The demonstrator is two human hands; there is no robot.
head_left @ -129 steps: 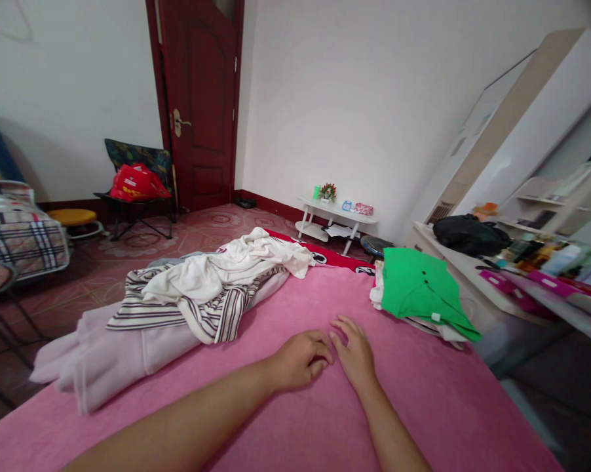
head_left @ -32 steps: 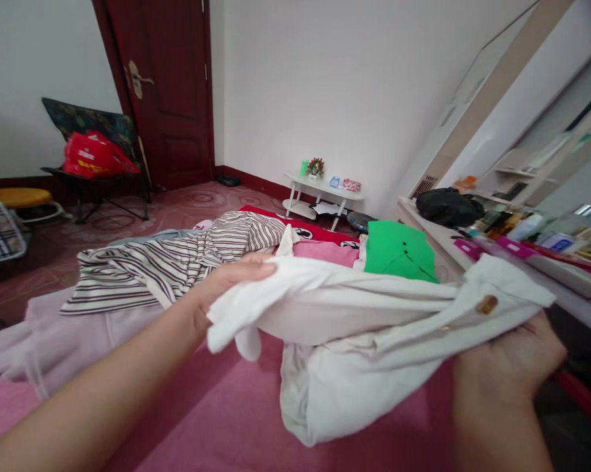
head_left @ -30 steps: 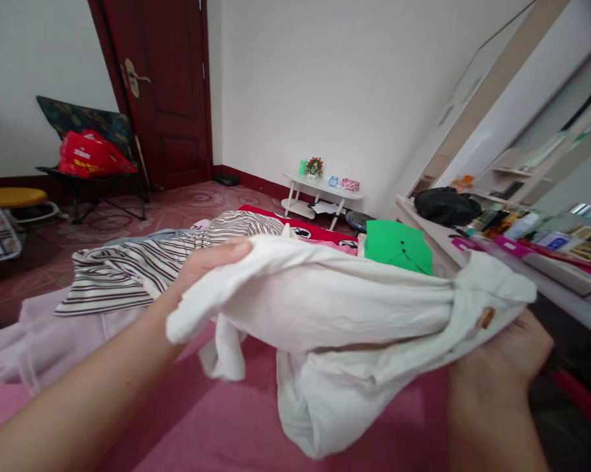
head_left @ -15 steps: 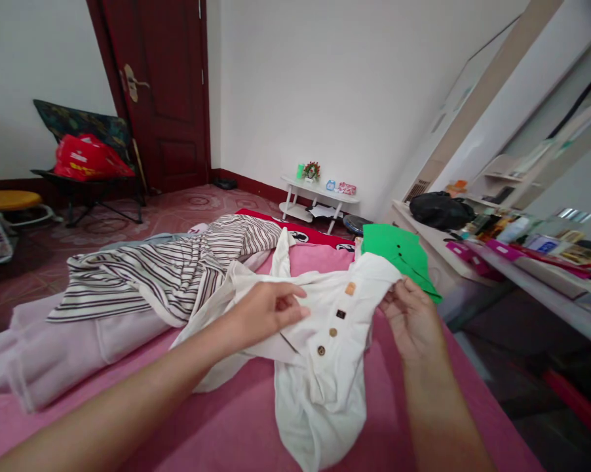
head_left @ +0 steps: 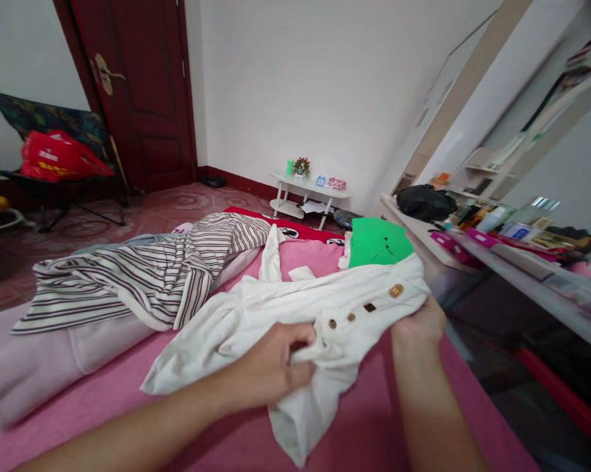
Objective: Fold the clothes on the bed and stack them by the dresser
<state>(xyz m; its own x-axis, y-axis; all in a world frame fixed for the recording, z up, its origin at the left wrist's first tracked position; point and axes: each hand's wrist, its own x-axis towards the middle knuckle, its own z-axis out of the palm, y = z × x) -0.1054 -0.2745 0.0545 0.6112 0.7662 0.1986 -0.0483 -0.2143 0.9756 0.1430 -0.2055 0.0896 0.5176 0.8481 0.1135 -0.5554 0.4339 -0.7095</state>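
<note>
White and creased, the buttoned garment (head_left: 285,301) spreads over the pink bed (head_left: 374,406), one flap pointing to six o'clock and its buttoned end raised toward two. Four seconds ago it lay crumpled on top of the striped garment (head_left: 128,282), which is now uncovered at its ten o'clock, resting on lilac fabric (head_left: 30,367).

Near the buttoned garment's six o'clock side, the left hand (head_left: 276,364) pinches a fold of it between thumb and fingers, just below the row of buttons (head_left: 369,307); half a second ago those fingers were loosely curled over the cloth. The right hand (head_left: 420,324) is under the raised end at three o'clock, its fingers hidden by the cloth, so I cannot tell how tightly they are closed; half a second ago they showed at the edge. The row of buttons, steep then, now slants more gently, from eight o'clock up to two.

Beyond the raised end, at one o'clock, the green garment (head_left: 381,241) stays on the bed, its near edge hidden. Red patterned cloth (head_left: 311,235) lies at twelve, and the red bag (head_left: 59,156) sits on the chair (head_left: 82,120) at ten, closer to the view's left edge than before
</note>
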